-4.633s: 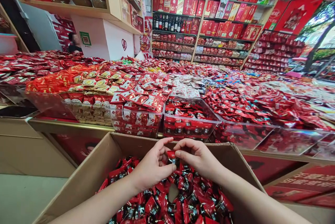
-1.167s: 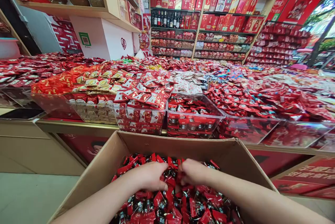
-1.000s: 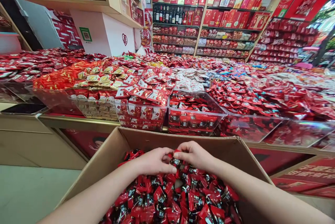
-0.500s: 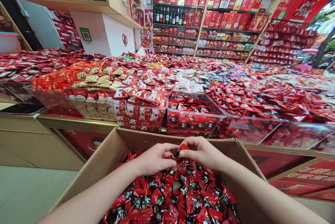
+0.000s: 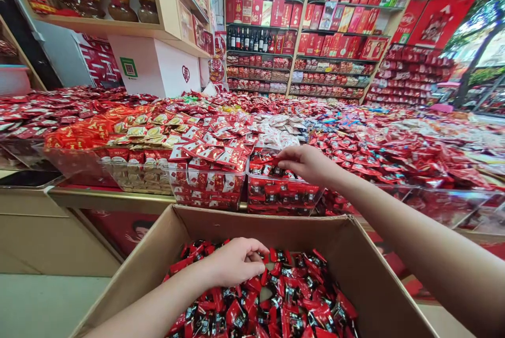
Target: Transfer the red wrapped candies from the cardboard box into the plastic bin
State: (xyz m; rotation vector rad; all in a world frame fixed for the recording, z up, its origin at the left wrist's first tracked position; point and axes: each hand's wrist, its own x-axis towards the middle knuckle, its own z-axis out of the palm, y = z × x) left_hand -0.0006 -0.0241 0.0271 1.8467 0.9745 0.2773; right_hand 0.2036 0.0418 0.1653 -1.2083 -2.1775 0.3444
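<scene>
Red-and-black packets (image 5: 236,317) lie in the carton (image 5: 256,227) beneath the left hand (image 5: 239,264), its thumb and fingers slightly apart, while the right hand (image 5: 305,163) hovers over similar packets (image 5: 259,159) in a clear bin (image 5: 276,179), its grip impossible to tell.

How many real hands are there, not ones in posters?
2. The left hand is inside the cardboard box, by the wrapped packets; the right hand is at a clear bin beyond it. No others show.
</scene>
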